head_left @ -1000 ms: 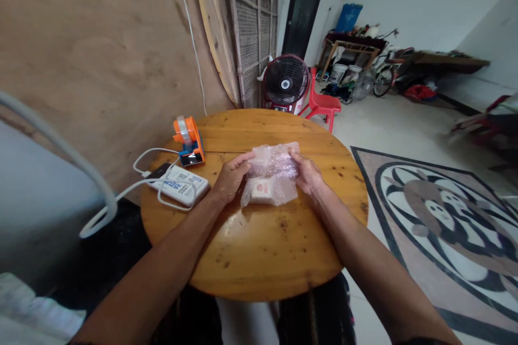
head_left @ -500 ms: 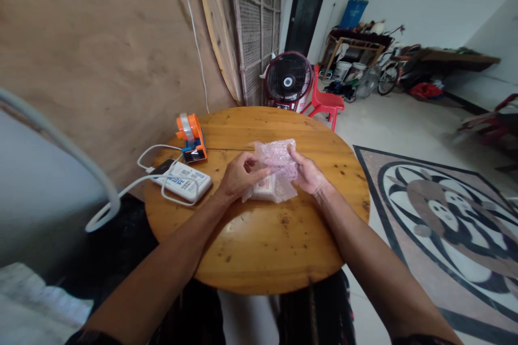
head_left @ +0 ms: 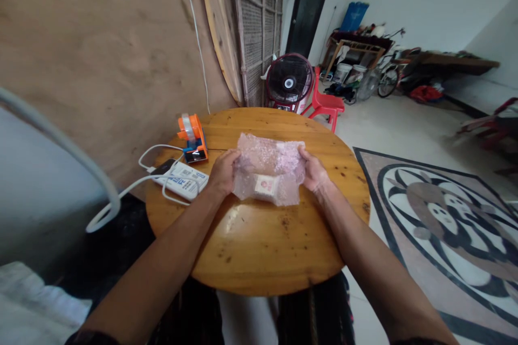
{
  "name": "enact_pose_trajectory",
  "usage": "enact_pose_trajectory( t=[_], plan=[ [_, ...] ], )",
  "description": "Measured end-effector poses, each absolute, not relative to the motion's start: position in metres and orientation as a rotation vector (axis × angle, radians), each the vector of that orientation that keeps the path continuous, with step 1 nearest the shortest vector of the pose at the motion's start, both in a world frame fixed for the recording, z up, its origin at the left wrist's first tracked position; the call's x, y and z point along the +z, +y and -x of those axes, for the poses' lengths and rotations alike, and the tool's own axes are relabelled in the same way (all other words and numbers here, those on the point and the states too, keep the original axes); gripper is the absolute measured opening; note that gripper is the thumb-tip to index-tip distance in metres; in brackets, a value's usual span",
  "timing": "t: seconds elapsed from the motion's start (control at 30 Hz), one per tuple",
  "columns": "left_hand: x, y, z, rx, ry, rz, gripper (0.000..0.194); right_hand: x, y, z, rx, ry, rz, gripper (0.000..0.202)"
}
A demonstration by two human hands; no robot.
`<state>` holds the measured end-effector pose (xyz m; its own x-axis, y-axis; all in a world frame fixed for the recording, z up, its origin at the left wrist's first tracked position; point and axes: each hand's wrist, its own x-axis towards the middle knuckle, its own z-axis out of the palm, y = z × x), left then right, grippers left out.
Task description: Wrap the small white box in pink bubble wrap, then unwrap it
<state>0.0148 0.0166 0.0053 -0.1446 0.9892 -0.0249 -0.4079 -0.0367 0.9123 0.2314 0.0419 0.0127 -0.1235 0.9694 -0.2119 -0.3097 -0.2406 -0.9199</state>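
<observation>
A pinkish sheet of bubble wrap (head_left: 259, 152) is stretched out between my two hands over the round wooden table (head_left: 259, 248). My left hand (head_left: 225, 171) pinches its left edge. On the opposite side, my right hand (head_left: 313, 168) grips the right edge, fingers partly behind the plastic. A small white box (head_left: 265, 185) with a red mark lies on the near part of the wrap, between the hands. Neither hand touches the box.
An orange and blue tape dispenser (head_left: 193, 137) stands at the table's left. Near it lie a white power bank (head_left: 184, 180) and a phone (head_left: 163, 167) with white cables. Behind the table are a fan (head_left: 288, 82) and a red chair (head_left: 327, 101).
My left hand has moved left and taken the wrap's left edge, spreading the sheet wider. The box now shows more plainly. My right hand has shifted slightly right, still holding the wrap.
</observation>
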Motion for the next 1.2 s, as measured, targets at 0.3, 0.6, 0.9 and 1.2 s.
enact_pose_trajectory(
  t=[0.3, 0.6, 0.9, 1.2],
  plan=[
    [0.004, 0.019, -0.018, 1.483, 1.127, -0.688, 0.022, 0.005, 0.047, -0.232, 1.579, -0.756, 1.075, 0.038],
    [-0.009, 0.022, -0.012, 1.613, 1.403, -1.305, 0.023, 0.001, 0.050, -0.238, 1.423, -0.809, 1.040, 0.025],
    [0.010, -0.002, -0.016, 1.713, 1.595, -2.002, 0.008, -0.003, 0.054, -0.238, 1.387, -0.863, 1.027, 0.026],
    [0.011, -0.009, -0.018, 1.148, 0.991, -2.397, 0.029, -0.006, 0.055, -0.233, 1.317, -0.920, 1.063, 0.033]
  ],
)
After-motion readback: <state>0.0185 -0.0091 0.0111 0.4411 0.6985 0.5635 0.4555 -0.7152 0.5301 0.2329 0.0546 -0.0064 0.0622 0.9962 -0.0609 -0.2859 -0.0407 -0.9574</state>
